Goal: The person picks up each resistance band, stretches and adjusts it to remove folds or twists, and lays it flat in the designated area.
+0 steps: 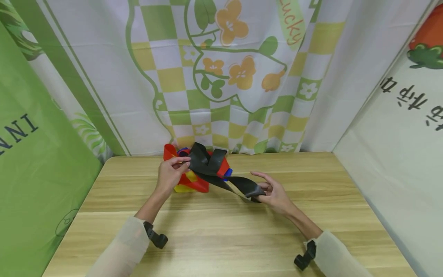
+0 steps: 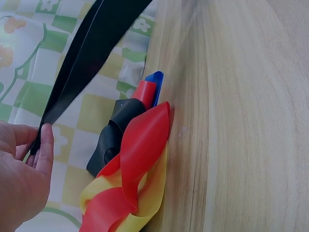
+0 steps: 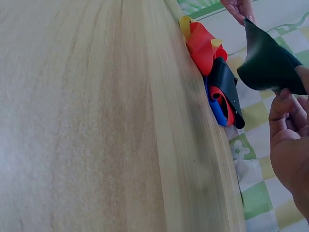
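From my distant place, I watched two bare hands which held one black strip (image 1: 246,187) between them, above the wooden table (image 1: 225,231). The left hand (image 1: 173,171) was pinching one end of this strip between the thumb and the fingers. The right hand (image 1: 277,196) was grasping the other end with the thumb and bent fingers, while one finger pointed outward, away from the strip. In the left wrist view, the strip showed two layers lying close together, and in the head view I saw a narrow opening between them near the right hand.

Behind and partly below the strip, at the far edge of the table, there was a small heap of coloured bands. I could distinguish a twisted red band (image 2: 147,140), a yellow band (image 2: 154,188) beside and under it, a second black band (image 2: 108,140) and a blue band (image 2: 157,89) at one end. How they crossed inside the heap, I could not tell.

A checked curtain (image 1: 238,130) with orange flowers hung just behind the table. Each wrist carried a small dark camera (image 1: 160,239), next to a pale sleeve (image 1: 121,246).
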Tool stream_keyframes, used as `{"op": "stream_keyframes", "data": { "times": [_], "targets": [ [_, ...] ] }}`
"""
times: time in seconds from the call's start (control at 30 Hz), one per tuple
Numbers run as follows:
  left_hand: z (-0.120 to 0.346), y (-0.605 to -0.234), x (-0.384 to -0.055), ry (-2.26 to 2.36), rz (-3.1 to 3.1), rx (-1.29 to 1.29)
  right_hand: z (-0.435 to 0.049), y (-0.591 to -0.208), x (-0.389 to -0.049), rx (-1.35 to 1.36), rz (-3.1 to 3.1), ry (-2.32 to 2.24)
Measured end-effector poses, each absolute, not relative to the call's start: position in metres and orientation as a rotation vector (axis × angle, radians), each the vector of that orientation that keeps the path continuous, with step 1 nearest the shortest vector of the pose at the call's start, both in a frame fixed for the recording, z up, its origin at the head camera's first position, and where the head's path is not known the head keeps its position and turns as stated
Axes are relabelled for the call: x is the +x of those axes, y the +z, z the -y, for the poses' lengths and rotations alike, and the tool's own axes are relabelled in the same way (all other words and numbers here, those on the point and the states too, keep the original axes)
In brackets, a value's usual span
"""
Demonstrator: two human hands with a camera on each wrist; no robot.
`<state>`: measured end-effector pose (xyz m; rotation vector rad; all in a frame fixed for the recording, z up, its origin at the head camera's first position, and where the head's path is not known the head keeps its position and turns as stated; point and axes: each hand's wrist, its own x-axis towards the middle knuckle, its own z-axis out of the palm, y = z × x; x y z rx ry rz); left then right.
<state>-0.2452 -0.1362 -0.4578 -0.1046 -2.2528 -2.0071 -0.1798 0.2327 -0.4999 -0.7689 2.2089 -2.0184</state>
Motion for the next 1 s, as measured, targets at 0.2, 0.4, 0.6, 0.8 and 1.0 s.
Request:
{"op": "stream_keyframes", "data": {
  "times": [0.2,0.4,0.6,0.8,1.0],
  "targets": [
    [0.137,-0.457,-0.245,-2.018,2.271,-0.106,-0.238,-0.497,-0.18,-0.758,-2.196,-1.971],
    [0.135,-0.456,-0.246,-2.029,2.282,-0.102,-0.243,-0.497,-0.177,-0.758,-2.29,-1.885],
    [0.132,-0.455,-0.247,-2.04,2.286,-0.1,-0.251,-0.501,-0.17,-0.669,-2.431,-1.826],
    [0.126,-0.454,-0.247,-2.026,2.291,-0.111,-0.261,-0.503,-0.164,-0.605,-2.457,-1.849],
    [0.117,-0.453,-0.249,-2.002,2.286,-0.151,-0.269,-0.504,-0.161,-0.545,-2.488,-1.84]
  ]
}}
